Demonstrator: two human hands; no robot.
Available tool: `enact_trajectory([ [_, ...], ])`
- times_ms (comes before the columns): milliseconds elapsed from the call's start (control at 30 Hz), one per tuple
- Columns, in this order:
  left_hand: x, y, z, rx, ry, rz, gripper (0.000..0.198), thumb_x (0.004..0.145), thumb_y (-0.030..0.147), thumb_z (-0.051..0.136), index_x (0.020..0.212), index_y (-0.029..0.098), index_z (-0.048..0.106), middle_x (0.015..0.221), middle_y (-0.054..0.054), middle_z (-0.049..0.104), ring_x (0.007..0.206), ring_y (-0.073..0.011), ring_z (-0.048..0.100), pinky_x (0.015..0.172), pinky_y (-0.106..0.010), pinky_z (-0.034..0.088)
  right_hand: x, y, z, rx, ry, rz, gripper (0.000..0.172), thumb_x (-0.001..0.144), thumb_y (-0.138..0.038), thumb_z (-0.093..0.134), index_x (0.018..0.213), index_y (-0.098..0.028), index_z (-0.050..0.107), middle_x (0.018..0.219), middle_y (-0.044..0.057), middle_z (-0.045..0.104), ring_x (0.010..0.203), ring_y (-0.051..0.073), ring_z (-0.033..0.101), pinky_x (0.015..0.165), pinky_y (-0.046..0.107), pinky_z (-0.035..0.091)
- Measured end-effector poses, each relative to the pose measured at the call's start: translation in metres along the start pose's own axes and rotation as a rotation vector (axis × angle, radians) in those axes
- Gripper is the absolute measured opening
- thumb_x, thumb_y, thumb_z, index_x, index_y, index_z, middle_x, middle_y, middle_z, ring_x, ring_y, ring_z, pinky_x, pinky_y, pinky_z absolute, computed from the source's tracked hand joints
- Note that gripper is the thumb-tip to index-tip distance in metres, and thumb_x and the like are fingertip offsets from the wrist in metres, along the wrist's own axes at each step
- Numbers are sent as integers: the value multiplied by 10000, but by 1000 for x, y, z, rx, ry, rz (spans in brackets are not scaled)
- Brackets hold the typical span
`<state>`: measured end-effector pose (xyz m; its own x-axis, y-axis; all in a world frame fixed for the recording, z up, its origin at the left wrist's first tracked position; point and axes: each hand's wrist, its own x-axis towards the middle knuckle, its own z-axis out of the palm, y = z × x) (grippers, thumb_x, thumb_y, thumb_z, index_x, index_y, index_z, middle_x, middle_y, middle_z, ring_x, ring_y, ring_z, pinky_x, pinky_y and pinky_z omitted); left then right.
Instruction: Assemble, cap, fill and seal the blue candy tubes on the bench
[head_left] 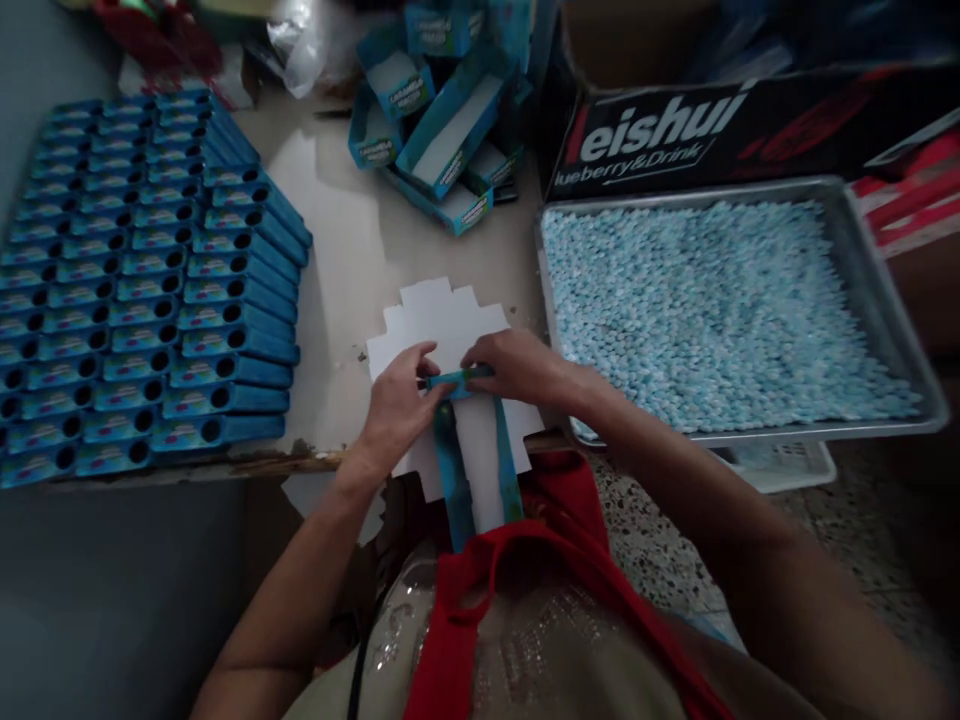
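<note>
A long blue cardboard tray (480, 455) with a white inside points toward my body, its near end close to the red apron strap. Its far end wall stands up between my hands. My left hand (405, 400) pinches the left corner of that wall between thumb and fingers. At the right corner, the bent fingers of my right hand (517, 365) grip the same wall. Underneath lie white cardboard blanks (431, 310) with stepped edges, reaching over the table's front edge.
Rows of small blue boxes (217, 345) with dark round holes fill the left side. Folded blue trays (450, 130) are heaped at the back. On the right, a metal tray (885, 270) holds light-blue candies (697, 310), before a black printed carton (720, 140).
</note>
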<state>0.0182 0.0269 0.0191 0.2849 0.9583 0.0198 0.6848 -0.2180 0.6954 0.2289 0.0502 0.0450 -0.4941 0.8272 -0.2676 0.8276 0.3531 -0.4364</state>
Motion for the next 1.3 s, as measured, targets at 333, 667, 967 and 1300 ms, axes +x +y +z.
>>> enact_trajectory([
  [333,19,-15,8,467,20,232,168,895,229,567,796,221,703,799,-103,751,778,-285,720,701,-371,524,25,-31,-5,-321,-86,-137,256,1012,-242,542,1122,-127,743,1084,152,789,1008,280,754,771,335,517],
  [667,-32,-16,-44,363,-169,867,340,861,91,581,1172,199,666,1202,-96,730,1250,-258,635,1188,-449,447,32,-1,0,-439,-77,-344,263,1041,-169,454,1159,-195,687,1120,95,758,1000,209,701,704,293,422],
  [967,5,-15,-19,244,-690,922,112,891,288,690,962,222,634,1008,-60,700,963,-242,599,892,-383,446,20,-8,7,-484,-77,-297,287,1057,-127,412,1220,-199,637,1112,101,731,997,221,679,736,318,394],
  [1300,0,0,-24,241,-775,1118,172,899,205,705,794,233,573,817,-25,667,815,-218,555,794,-385,360,12,-12,10,-387,-120,-233,272,1062,-152,413,1242,-220,606,1161,91,698,983,219,687,646,304,377],
])
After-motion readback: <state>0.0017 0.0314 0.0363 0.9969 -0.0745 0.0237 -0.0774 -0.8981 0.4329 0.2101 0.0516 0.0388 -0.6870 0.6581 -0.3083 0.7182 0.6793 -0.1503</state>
